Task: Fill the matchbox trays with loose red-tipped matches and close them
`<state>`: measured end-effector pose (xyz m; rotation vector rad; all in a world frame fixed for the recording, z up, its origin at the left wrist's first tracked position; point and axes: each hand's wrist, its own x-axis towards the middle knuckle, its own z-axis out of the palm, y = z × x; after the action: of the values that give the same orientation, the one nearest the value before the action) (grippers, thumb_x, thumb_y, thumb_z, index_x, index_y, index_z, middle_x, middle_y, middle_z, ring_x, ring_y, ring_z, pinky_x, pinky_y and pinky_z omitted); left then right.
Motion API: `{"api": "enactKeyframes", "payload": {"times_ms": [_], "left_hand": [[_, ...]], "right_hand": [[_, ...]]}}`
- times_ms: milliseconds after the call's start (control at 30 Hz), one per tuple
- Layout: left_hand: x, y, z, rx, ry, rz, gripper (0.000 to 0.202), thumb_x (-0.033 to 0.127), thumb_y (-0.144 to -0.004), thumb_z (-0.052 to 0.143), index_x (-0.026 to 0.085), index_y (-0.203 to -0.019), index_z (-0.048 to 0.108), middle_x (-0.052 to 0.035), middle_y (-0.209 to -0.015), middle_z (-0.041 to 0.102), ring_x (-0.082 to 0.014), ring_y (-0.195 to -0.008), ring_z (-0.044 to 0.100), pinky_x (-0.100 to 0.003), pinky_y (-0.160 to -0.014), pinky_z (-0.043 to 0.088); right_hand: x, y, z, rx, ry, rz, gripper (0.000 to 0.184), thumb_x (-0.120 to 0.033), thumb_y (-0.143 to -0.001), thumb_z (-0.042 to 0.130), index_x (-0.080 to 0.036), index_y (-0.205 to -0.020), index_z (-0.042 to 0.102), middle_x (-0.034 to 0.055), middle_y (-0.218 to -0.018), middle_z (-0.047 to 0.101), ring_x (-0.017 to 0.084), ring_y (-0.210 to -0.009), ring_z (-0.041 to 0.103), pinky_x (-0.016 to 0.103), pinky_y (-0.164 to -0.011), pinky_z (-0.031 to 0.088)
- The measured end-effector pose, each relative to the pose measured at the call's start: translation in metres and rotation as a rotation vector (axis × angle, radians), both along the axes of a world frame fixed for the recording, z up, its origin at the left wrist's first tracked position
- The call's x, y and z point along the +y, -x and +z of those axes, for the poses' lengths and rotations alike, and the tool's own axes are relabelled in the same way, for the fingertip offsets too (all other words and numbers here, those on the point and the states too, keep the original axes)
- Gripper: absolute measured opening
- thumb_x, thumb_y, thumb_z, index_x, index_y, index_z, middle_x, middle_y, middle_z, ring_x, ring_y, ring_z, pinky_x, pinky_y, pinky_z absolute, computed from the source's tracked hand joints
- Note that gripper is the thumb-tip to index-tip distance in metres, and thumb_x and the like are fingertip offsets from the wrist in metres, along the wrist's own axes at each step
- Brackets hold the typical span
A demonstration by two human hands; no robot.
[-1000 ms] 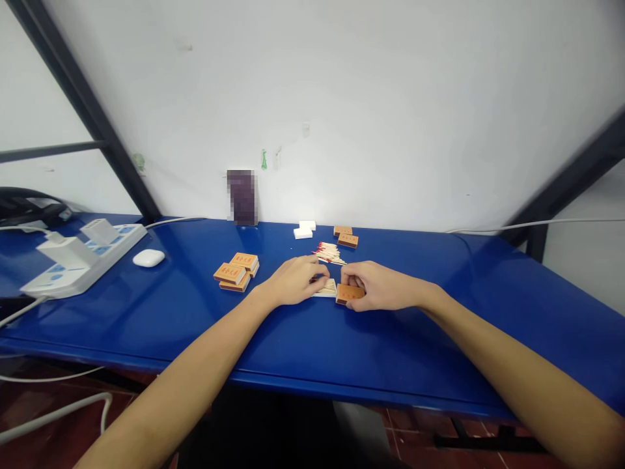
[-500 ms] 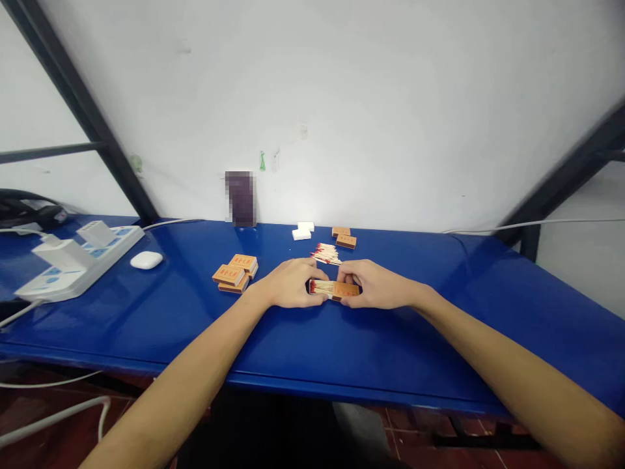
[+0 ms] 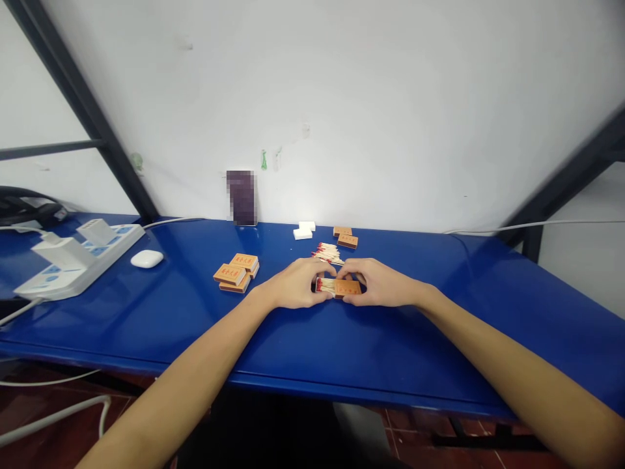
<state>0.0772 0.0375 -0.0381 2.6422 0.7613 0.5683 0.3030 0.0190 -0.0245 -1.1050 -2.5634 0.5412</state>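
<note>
Between my hands is a partly open matchbox, its white inner tray [image 3: 326, 286] full of red-tipped matches and its orange sleeve [image 3: 347, 288] to the right. My left hand [image 3: 300, 283] grips the tray by its long sides, thumb in front and fingers behind. Thumb and fingers of my right hand [image 3: 378, 283] are closed round the sleeve. Just behind the box lies a pile of loose matches [image 3: 328, 253], red heads mostly to the left. Two empty-looking orange sleeves [image 3: 347, 241] lie farther back, and two white trays [image 3: 303, 233] stand left of them.
Several closed matchboxes [image 3: 231, 274] are stacked on the blue table [image 3: 185, 326] to the left. Beyond them are a white earbud case [image 3: 146, 259] and a power strip [image 3: 73, 277] with plugs. A blurred dark upright object [image 3: 243, 198] leans at the wall.
The tray has slid a little farther into the sleeve, so less of it shows. My left hand has moved slightly right, closer to my right hand.
</note>
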Motion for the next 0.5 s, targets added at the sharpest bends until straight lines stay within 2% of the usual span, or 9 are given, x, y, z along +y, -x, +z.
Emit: {"api": "enactKeyframes", "payload": {"times_ms": [133, 300, 500], "left_hand": [[-0.001, -0.002, -0.003, -0.091, 0.029, -0.009, 0.034, 0.027, -0.077, 0.065, 0.018, -0.110, 0.062, -0.0029, -0.091, 0.065, -0.0162, -0.078, 0.058, -0.029, -0.072, 0.048], [-0.008, -0.005, -0.002, -0.234, 0.130, -0.050, 0.046, 0.023, -0.079, 0.061, 0.021, -0.124, 0.055, -0.0072, -0.121, 0.058, -0.0146, -0.086, 0.061, -0.033, -0.084, 0.053], [-0.005, -0.004, -0.005, -0.265, 0.169, -0.042, 0.045, 0.014, -0.075, 0.058, 0.020, -0.119, 0.056, -0.0072, -0.116, 0.057, -0.0130, -0.081, 0.062, -0.031, -0.078, 0.055]], "right_hand": [[0.000, 0.001, -0.003, 0.046, -0.032, 0.001, 0.026, -0.028, -0.076, 0.067, -0.018, -0.100, 0.066, 0.0027, -0.089, 0.064, 0.015, -0.072, 0.055, 0.028, -0.066, 0.041], [0.000, 0.003, -0.009, 0.143, -0.078, 0.012, 0.033, -0.024, -0.078, 0.066, -0.019, -0.111, 0.063, 0.0037, -0.097, 0.067, 0.016, -0.075, 0.058, 0.029, -0.069, 0.044], [0.000, 0.004, -0.014, 0.143, -0.112, 0.006, 0.039, -0.025, -0.079, 0.067, -0.020, -0.117, 0.061, 0.0053, -0.103, 0.068, 0.018, -0.080, 0.061, 0.029, -0.071, 0.046]]}}
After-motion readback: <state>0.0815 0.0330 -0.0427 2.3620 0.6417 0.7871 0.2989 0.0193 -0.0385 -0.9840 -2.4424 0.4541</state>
